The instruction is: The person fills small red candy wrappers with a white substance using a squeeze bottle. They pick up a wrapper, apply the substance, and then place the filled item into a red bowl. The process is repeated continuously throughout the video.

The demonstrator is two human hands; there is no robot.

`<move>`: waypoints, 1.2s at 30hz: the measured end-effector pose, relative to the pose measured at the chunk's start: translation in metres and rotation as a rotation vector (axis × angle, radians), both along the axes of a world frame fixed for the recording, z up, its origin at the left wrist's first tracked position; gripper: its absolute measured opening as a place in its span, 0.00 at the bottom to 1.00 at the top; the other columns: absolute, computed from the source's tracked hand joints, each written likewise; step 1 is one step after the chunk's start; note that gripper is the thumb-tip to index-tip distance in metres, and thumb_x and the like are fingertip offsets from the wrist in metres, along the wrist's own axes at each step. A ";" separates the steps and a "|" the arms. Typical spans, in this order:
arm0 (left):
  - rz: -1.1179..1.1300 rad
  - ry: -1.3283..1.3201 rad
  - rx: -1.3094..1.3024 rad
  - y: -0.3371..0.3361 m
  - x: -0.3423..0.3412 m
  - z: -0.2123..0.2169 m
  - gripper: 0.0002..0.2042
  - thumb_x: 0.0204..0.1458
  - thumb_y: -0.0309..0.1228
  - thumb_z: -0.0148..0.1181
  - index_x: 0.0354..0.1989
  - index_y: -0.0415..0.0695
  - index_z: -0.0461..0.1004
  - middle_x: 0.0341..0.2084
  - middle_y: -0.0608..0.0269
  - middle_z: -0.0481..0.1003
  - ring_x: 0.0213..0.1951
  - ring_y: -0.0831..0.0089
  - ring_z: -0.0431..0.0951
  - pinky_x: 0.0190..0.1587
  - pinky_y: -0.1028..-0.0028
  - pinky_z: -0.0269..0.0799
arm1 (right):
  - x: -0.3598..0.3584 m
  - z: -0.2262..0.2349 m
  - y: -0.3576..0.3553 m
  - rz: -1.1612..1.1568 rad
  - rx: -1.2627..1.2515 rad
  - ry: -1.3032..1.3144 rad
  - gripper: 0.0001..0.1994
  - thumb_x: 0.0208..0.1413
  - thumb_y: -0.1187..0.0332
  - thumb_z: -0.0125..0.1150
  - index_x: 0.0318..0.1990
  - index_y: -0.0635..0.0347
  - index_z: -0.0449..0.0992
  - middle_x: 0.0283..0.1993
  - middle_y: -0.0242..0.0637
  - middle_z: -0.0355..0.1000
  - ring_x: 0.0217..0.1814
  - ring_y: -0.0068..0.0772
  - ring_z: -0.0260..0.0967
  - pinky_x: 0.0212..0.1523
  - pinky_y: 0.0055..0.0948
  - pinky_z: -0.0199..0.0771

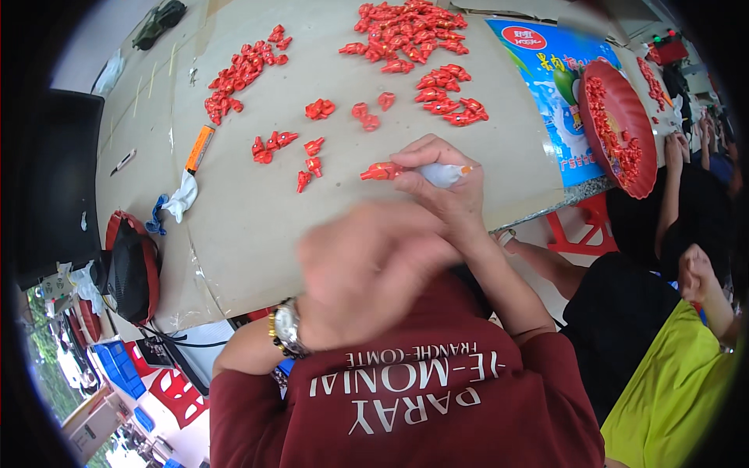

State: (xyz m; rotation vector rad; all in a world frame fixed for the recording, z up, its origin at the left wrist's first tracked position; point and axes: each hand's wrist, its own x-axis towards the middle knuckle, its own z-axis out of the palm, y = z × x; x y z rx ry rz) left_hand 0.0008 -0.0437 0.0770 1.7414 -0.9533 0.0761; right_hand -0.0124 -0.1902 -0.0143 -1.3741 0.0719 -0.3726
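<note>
My right hand point(449, 183) is closed, pinching a small red moulded piece point(380, 171) between thumb and fingers. It also grips a small whitish squeeze bottle point(441, 175) with an orange end, lying across the palm. My left hand point(370, 261), with a watch on the wrist, is smeared by motion in front of my shirt; its fingers cannot be made out. On the grey tabletop just beyond lie loose red pieces point(314, 165) and a short row of red pieces point(273, 146). Farther back are a large heap of red pieces point(406, 31) and a smaller heap point(243, 74).
An orange tube point(200, 150) with white tissue point(182, 196) lies to the left, near a small knife point(122, 161) and a dark red-trimmed pouch point(133, 265). Rightward, a red scalloped tray point(644, 175) of small red parts overlaps a blue printed sheet point(538, 86). Other people sit at the right.
</note>
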 end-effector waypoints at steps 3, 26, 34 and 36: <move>0.247 0.349 0.029 0.023 0.018 -0.033 0.10 0.57 0.26 0.55 0.44 0.35 0.70 0.25 0.68 0.73 0.19 0.88 0.63 0.21 0.84 0.60 | 0.000 0.002 -0.001 0.011 -0.101 -0.019 0.08 0.46 0.78 0.67 0.35 0.66 0.77 0.36 0.35 0.71 0.37 0.23 0.68 0.38 0.22 0.70; 0.125 0.239 0.295 0.009 0.057 -0.051 0.02 0.53 0.24 0.56 0.34 0.40 0.73 0.20 0.55 0.75 0.20 0.68 0.76 0.22 0.72 0.68 | -0.003 0.004 -0.006 -0.078 -0.035 0.027 0.14 0.51 0.71 0.65 0.44 0.67 0.73 0.43 0.43 0.73 0.31 0.27 0.71 0.35 0.24 0.73; 0.095 -0.088 0.511 -0.024 0.061 -0.063 0.11 0.47 0.27 0.61 0.39 0.42 0.72 0.25 0.58 0.76 0.23 0.60 0.75 0.24 0.65 0.68 | -0.008 0.012 -0.031 -0.247 -0.024 -0.048 0.09 0.53 0.75 0.61 0.41 0.67 0.72 0.43 0.45 0.71 0.31 0.28 0.70 0.34 0.27 0.71; 0.166 -0.185 0.509 -0.020 0.059 -0.062 0.14 0.45 0.28 0.64 0.41 0.43 0.72 0.26 0.59 0.75 0.25 0.61 0.75 0.28 0.65 0.68 | -0.010 0.013 -0.034 -0.263 -0.005 -0.042 0.07 0.52 0.78 0.60 0.39 0.68 0.73 0.43 0.43 0.70 0.33 0.27 0.71 0.35 0.25 0.74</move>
